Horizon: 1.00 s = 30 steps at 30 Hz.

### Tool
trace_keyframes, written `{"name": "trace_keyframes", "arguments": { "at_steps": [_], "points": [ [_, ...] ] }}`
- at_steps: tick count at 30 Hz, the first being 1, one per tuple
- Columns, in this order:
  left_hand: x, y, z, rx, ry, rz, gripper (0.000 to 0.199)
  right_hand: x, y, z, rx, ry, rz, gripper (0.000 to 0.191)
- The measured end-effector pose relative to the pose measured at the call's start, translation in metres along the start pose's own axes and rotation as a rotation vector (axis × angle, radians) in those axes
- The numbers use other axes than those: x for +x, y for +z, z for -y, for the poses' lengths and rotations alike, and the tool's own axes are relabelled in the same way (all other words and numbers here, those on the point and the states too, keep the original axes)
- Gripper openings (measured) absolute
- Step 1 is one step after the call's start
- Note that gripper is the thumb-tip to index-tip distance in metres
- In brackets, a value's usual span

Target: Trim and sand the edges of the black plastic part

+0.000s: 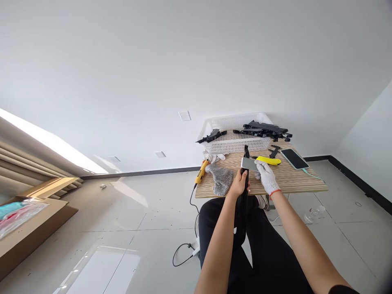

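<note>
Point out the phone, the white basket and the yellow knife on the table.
phone (pixel 294 158), head view, middle of its dark screen.
white basket (pixel 235 145), head view, front mesh wall.
yellow knife (pixel 269 160), head view, middle of its yellow handle.

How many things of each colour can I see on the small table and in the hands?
Black: 3 (long part in the left hand, phone, small piece), besides the heap of parts, too tangled to count
Yellow: 2 (knife, tool)
White: 2 (basket, glove)
Grey: 2 (flat piece in the gloved right hand, grey glove)
Total: 9
</note>
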<state>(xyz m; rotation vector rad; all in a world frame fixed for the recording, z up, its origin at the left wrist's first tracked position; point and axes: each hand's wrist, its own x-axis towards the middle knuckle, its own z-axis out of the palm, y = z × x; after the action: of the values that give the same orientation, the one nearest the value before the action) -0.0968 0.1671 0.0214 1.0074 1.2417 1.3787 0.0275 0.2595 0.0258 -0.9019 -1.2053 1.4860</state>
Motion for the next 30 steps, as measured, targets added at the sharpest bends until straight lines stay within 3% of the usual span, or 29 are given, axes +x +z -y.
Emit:
{"name": "trace_keyframes", "arguments": {
  "at_steps": [18, 30],
  "points": [
    [0.008, 0.001, 0.008, 0.103, 0.014, -0.106, 0.079, -0.004, 0.007, 0.006, -0.009, -0.096, -0.012, 0.044],
    [0.007, -0.004, 0.007, 0.052, -0.021, -0.102, 0.071, 0.005, 0.004, -0.009, 0.063, -0.02, 0.03, 0.041]
  ]
}}
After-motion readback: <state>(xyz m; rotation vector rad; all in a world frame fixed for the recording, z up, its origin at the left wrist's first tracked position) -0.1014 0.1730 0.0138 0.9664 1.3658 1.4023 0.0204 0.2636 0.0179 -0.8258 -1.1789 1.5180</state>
